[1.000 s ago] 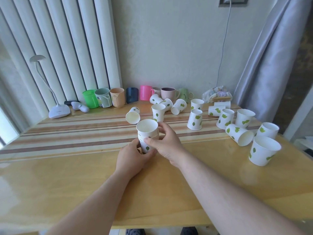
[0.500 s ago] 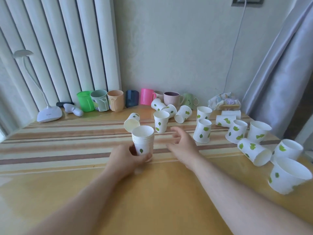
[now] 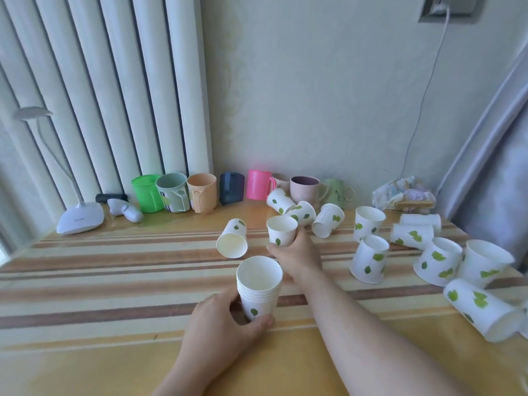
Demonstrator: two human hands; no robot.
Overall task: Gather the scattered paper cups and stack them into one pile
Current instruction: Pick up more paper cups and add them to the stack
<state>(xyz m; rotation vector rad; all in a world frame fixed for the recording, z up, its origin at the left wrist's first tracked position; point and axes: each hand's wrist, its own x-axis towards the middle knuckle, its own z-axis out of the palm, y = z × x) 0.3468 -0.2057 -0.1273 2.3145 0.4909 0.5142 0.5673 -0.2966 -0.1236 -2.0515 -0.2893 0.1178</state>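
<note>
Pale wall and white vertical blinds back a wooden table [image 3: 85, 367] laid with a striped cloth. Low in the middle of the frame stands the stack of paper cups [image 3: 258, 287], white with small green leaves, upright and mouth open, several rims showing one under another. The left hand [image 3: 225, 335] wraps its base, thumb in front and fingers behind, gripping it firmly. Just above, the right hand [image 3: 297, 258] reaches forward and closes around the lower part of a single upright cup [image 3: 281, 234], thumb on its near side.

To the left of that cup a tipped cup [image 3: 233, 242] lies with its mouth facing the viewer. Behind the right hand three more cups [image 3: 303, 214] lie jumbled against each other. Across the right half of the frame loose cups [image 3: 371, 258] stand or lie scattered, one large toppled cup [image 3: 483, 310] near the right edge.

Along the wall runs a row of plastic mugs [image 3: 200, 192]: green, grey-green, peach, dark blue, pink, mauve. A pale green mug [image 3: 337, 194] at the right end reads "SMILE" up its side. A white desk lamp [image 3: 80, 215] sits at the left; the writing on its base is too small to read. A crumpled packet [image 3: 400, 191] rests at upper right, under a cable [image 3: 423, 110] running to a wall socket [image 3: 448, 8].
</note>
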